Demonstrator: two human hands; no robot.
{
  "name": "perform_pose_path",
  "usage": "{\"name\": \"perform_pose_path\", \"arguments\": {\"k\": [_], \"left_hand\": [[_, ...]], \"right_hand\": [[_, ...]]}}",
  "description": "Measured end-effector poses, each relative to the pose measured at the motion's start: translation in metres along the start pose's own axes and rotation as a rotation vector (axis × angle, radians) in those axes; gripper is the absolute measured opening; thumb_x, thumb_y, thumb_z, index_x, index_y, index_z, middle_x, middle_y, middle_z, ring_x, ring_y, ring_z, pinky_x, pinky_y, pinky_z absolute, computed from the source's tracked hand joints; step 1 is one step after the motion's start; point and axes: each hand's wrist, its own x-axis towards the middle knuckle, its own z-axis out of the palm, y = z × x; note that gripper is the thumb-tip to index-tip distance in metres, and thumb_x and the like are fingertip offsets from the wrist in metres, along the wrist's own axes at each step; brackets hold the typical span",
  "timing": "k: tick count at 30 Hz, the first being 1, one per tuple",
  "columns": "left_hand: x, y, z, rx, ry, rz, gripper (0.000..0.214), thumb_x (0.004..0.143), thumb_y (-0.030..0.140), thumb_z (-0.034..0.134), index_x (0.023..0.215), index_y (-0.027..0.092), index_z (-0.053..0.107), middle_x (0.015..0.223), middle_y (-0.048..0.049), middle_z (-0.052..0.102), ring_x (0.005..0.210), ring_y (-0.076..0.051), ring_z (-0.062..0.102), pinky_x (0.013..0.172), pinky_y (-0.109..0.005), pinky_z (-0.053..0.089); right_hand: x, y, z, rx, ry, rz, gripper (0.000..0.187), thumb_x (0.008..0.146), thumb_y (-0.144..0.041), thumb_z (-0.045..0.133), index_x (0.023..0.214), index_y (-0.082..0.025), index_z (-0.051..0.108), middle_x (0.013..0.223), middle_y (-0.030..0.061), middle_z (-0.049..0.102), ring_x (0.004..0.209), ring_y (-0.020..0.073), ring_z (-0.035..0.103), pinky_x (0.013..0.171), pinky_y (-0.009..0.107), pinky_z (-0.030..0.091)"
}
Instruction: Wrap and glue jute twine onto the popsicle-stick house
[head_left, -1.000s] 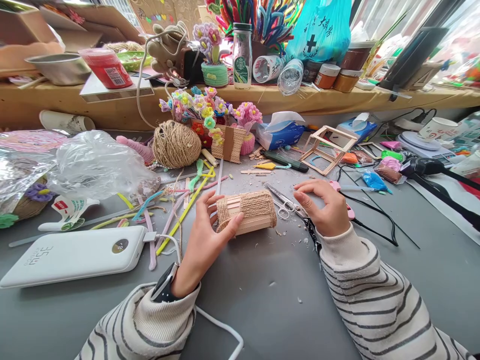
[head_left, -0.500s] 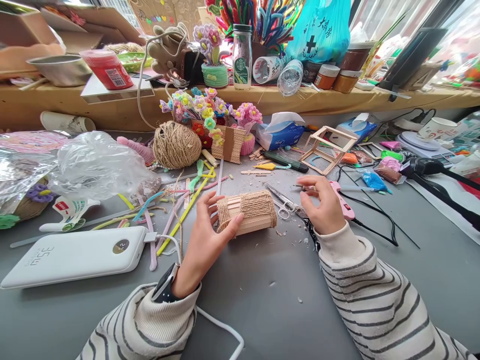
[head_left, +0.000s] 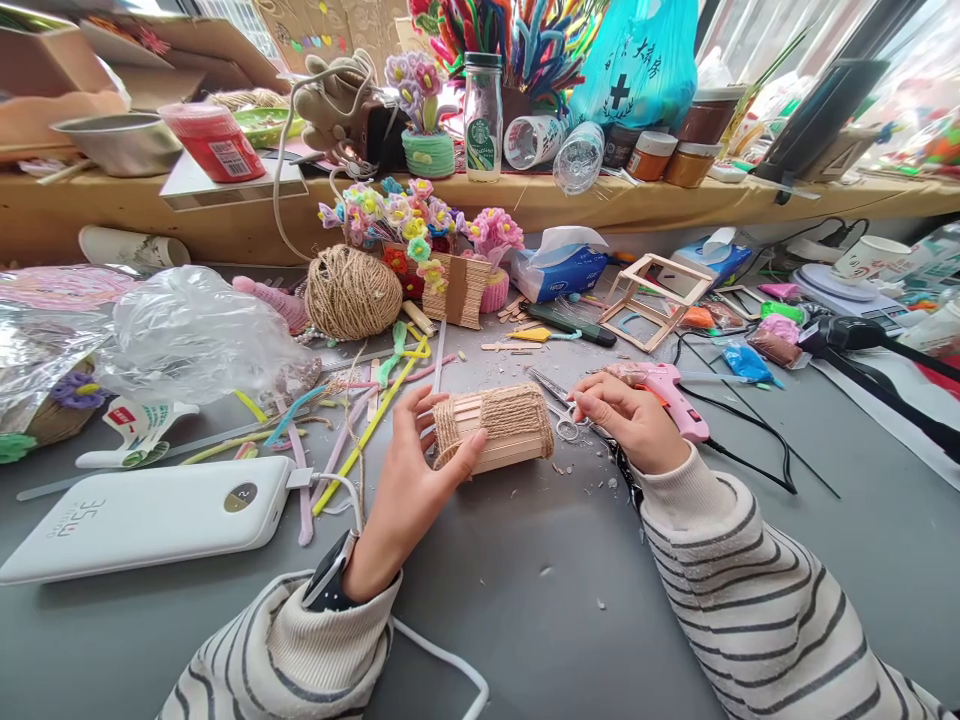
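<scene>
My left hand (head_left: 420,465) is closed around one end of a small barrel (head_left: 514,425) made of wooden craft sticks and wrapped with jute twine. The barrel lies on its side, low over the grey table, with bare sticks showing between the twine bands. Just right of it, my right hand (head_left: 626,415) pinches at the handle loops of small metal scissors (head_left: 566,412), which lie with their blades pointing away to the left. A pink hot glue gun (head_left: 679,400) rests beyond the right hand's knuckles, its cord running off right.
A white power bank (head_left: 157,515) with a cable lies left. Pipe cleaners (head_left: 371,430) are strewn beside the barrel. Behind stand a twine ball (head_left: 354,292), a stick frame (head_left: 656,300), a green utility knife (head_left: 574,322) and a tissue pack (head_left: 562,265).
My right hand has come left and toward me, from beside the glue gun to the scissors' handles, and its fingers have closed. My left hand and the barrel stay put.
</scene>
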Motion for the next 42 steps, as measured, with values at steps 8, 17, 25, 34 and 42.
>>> {"name": "perform_pose_path", "arguments": {"k": [8, 17, 25, 34, 42], "left_hand": [[0.000, -0.001, 0.001, 0.003, -0.002, 0.000, 0.068, 0.069, 0.050, 0.063, 0.122, 0.024, 0.031, 0.126, -0.0104, 0.044, 0.109, -0.025, 0.055, 0.090, -0.042, 0.048], [0.000, -0.002, 0.000, 0.000, 0.007, 0.000, 0.068, 0.068, 0.049, 0.065, 0.122, 0.024, 0.032, 0.125, -0.0103, 0.045, 0.108, -0.025, 0.056, 0.088, -0.041, 0.049], [0.000, -0.001, 0.001, 0.008, 0.003, -0.001, 0.069, 0.068, 0.050, 0.064, 0.123, 0.024, 0.031, 0.125, -0.0102, 0.045, 0.109, -0.025, 0.055, 0.090, -0.042, 0.048], [0.000, -0.001, 0.001, 0.004, 0.002, 0.000, 0.068, 0.068, 0.048, 0.064, 0.123, 0.024, 0.031, 0.124, -0.0104, 0.044, 0.110, -0.026, 0.053, 0.091, -0.044, 0.046], [0.000, 0.000, 0.001, 0.003, 0.006, 0.007, 0.068, 0.069, 0.048, 0.064, 0.122, 0.024, 0.031, 0.123, -0.0101, 0.045, 0.108, -0.025, 0.055, 0.089, -0.043, 0.048]], "right_hand": [[0.000, -0.001, 0.006, 0.413, -0.003, 0.187, 0.025, 0.066, -0.038, 0.072, 0.080, -0.021, 0.060, 0.067, -0.0023, 0.058, 0.054, 0.0082, 0.049, 0.046, 0.021, 0.038], [-0.004, -0.001, 0.015, 0.539, 0.006, 0.142, 0.016, 0.061, -0.028, 0.076, 0.062, -0.020, 0.063, 0.063, -0.0009, 0.060, 0.049, 0.0071, 0.046, 0.039, 0.020, 0.033], [-0.006, -0.004, 0.017, 0.527, 0.072, 0.154, 0.016, 0.052, -0.019, 0.081, 0.055, -0.021, 0.066, 0.057, -0.0027, 0.059, 0.056, 0.0086, 0.052, 0.052, 0.023, 0.043], [-0.005, -0.006, 0.017, 0.453, 0.082, 0.224, 0.013, 0.058, -0.033, 0.078, 0.056, -0.022, 0.070, 0.055, -0.0005, 0.063, 0.051, 0.0092, 0.051, 0.050, 0.024, 0.044], [-0.005, 0.000, 0.017, 0.436, 0.032, 0.248, 0.038, 0.070, -0.053, 0.064, 0.055, -0.018, 0.067, 0.057, 0.0038, 0.064, 0.053, 0.0119, 0.052, 0.053, 0.027, 0.043]]}}
